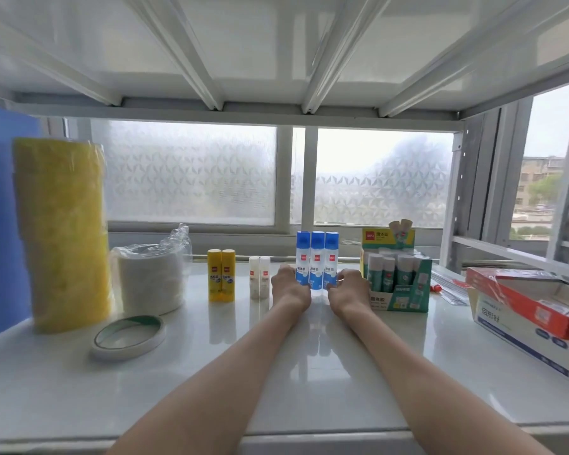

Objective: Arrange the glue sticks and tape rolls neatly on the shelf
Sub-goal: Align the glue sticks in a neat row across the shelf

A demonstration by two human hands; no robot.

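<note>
Three blue-capped liquid glue bottles (317,257) stand side by side at the back middle of the white shelf (309,372). My left hand (289,287) presses the row's left side and my right hand (347,290) presses its right side, squeezing the bottles together. To the left stand two yellow glue sticks (221,279) and two small white glue sticks (259,281). A green display box of glue sticks (396,280) stands right of my hands. A flat roll of white tape (128,336) lies front left. A tall stack of yellow tape rolls (63,234) and a wrapped stack of white tape rolls (150,280) stand at the left.
A red and white carton (532,316) lies at the right edge, with rulers (450,287) behind it. A blue panel (0,218) closes the left side. The upper shelf's underside (276,44) hangs low overhead. Frosted windows sit behind the shelf.
</note>
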